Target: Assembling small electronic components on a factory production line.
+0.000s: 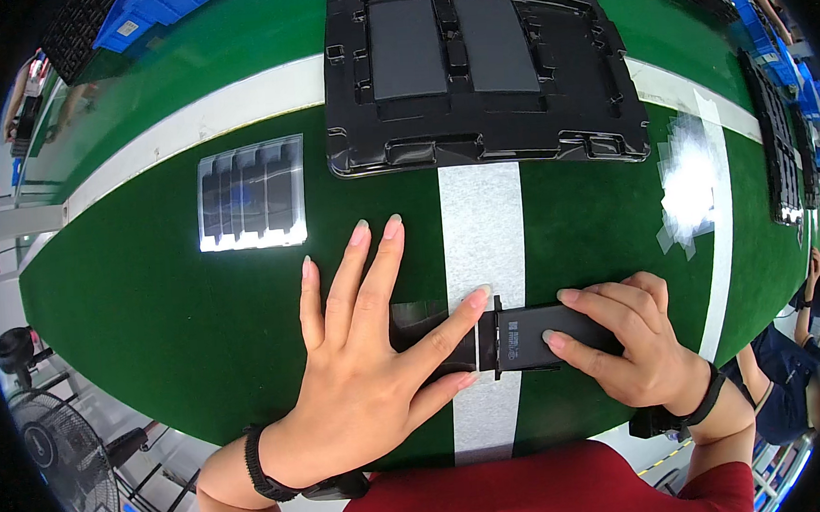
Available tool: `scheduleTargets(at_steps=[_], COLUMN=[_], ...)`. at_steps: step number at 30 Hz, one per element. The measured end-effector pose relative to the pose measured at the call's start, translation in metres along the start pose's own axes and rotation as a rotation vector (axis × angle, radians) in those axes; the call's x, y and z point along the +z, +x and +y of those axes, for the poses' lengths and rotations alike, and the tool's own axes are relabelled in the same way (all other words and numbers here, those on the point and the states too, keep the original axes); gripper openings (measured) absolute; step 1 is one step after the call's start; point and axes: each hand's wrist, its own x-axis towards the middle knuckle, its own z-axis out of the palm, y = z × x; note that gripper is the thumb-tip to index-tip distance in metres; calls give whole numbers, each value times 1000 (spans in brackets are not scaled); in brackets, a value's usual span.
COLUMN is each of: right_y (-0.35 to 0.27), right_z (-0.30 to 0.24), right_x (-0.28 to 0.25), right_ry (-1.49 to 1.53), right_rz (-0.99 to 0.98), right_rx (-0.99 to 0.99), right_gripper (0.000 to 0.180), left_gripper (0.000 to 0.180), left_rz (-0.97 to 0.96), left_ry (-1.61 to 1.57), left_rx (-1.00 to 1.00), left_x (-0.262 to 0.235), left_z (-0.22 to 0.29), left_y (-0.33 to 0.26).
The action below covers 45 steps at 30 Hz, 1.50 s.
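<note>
My right hand [626, 341] grips a flat dark grey battery [523, 335] by its right end, thumb on top. The battery lies level, with small pale print near its left end. A narrow black piece [501, 371] crosses at that end. My left hand [361, 381] lies with fingers spread. Its index fingertip and thumb tip touch a thin white strip [477, 346] at the edge of a dark glossy film [416, 321], which is partly hidden under the hand. Whether film and battery are joined, I cannot tell.
Beyond my hands stands a black plastic tray [478, 139] holding flat dark grey pieces. A clear sheet of dark strips [251, 192] lies left, glossy clear films [687, 183] right. White tape [483, 223] crosses the green table [199, 344]. A fan [61, 456] stands lower left; people are at right.
</note>
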Motion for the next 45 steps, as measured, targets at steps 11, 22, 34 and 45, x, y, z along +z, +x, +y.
scheduleTargets(at_steps=[11,22,34,45], right_y=[-1,2,4,-5], right_z=[-1,-7,-3,-15], right_x=[-1,-9,-11,-21], right_ry=[-35,-112,-16,145], right_rz=[-10,-33,-46,3], right_rx=[-23,-41,-38,29], right_gripper=[32,35,37,41], left_gripper=[51,58,26,3], left_rz=[3,-20,70,266], left_ry=[-4,-14,-205,-649], left_rx=[1,15,449,214], left_x=[0,-1,15,18], left_z=[0,-1,-7,-1], left_y=[0,0,1,-4])
